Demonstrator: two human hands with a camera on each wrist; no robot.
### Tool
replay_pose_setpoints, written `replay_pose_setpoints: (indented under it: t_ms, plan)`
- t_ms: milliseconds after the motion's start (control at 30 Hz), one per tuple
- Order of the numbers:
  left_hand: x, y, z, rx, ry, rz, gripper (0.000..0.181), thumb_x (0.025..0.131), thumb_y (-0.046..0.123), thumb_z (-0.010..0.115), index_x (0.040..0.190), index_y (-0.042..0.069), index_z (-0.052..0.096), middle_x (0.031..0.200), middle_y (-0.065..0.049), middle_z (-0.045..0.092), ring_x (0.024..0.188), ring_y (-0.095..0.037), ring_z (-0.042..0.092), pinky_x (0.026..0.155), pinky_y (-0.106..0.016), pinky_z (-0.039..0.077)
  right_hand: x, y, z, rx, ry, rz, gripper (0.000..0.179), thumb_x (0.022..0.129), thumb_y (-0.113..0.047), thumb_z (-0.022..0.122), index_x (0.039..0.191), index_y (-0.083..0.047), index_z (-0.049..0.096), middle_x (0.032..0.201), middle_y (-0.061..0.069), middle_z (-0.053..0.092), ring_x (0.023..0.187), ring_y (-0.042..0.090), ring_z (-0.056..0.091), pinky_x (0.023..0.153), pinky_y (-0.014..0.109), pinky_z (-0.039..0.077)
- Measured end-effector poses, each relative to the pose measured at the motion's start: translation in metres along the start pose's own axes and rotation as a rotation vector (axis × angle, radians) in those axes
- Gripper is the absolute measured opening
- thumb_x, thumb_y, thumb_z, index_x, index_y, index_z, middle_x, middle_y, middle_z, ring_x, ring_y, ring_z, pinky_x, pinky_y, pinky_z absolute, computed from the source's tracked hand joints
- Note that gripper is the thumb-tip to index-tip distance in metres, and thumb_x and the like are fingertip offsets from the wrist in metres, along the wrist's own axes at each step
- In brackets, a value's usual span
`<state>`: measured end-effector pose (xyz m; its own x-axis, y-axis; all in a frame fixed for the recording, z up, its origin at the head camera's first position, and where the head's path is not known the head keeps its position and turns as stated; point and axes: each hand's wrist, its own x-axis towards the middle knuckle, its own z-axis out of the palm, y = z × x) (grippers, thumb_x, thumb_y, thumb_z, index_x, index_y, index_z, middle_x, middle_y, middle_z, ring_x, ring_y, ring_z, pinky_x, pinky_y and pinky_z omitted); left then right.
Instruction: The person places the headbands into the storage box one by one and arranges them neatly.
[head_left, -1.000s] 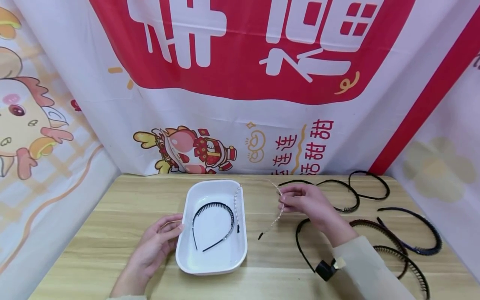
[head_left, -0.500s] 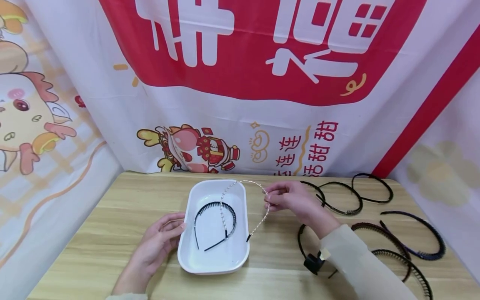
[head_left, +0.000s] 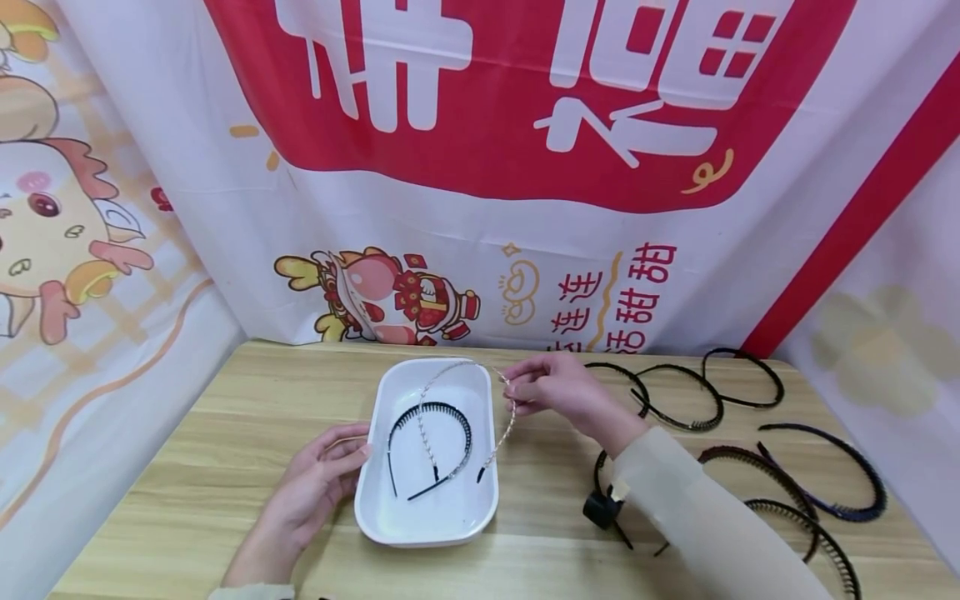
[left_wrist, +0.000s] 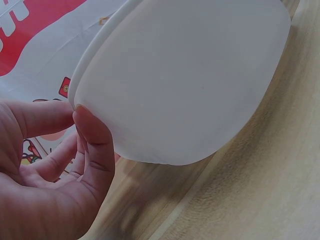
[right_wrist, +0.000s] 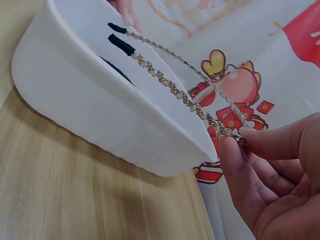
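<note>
The left hand [head_left: 322, 471] is pinching the left rim of the white bin [head_left: 420, 518] between thumb and finger, probably keeping it from sliding on the bench [head_left: 225, 433]. Across from it, the right hand [head_left: 558, 392] is gripping the beaded headband [right_wrist: 162, 80] in a thumb-and-finger pinch, high on its curve, seemingly leaving both dark tips free. The band is hanging over the opening; whether it's touching the black toothed headband [head_left: 450, 411] lying inside, I can't tell. More dark headbands [head_left: 879, 492] are lying to the right, presumably there for easy reach.
</note>
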<state>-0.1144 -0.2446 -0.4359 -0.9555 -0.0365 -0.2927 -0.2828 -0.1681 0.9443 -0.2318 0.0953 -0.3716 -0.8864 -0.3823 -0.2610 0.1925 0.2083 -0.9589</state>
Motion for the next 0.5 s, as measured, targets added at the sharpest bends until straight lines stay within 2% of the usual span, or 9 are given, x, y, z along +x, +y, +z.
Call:
replay_pose_setpoints:
  t_ms: [500]
  plan:
    - [0.000, -0.001, -0.002, 0.006, -0.006, 0.008, 0.036, 0.100, 0.003, 0.069, 0.135, 0.010, 0.063, 0.109, 0.005, 0.075, 0.102, -0.012, 0.070, 0.088, -0.029, 0.061, 0.017, -0.009, 0.032, -0.138, -0.045, -0.023, 0.025, 0.096, 0.002, 0.074, 0.121, 0.004, 0.076, 0.101, 0.017, 0.080, 0.078, 0.016, 0.077, 0.078, 0.035, 0.068]
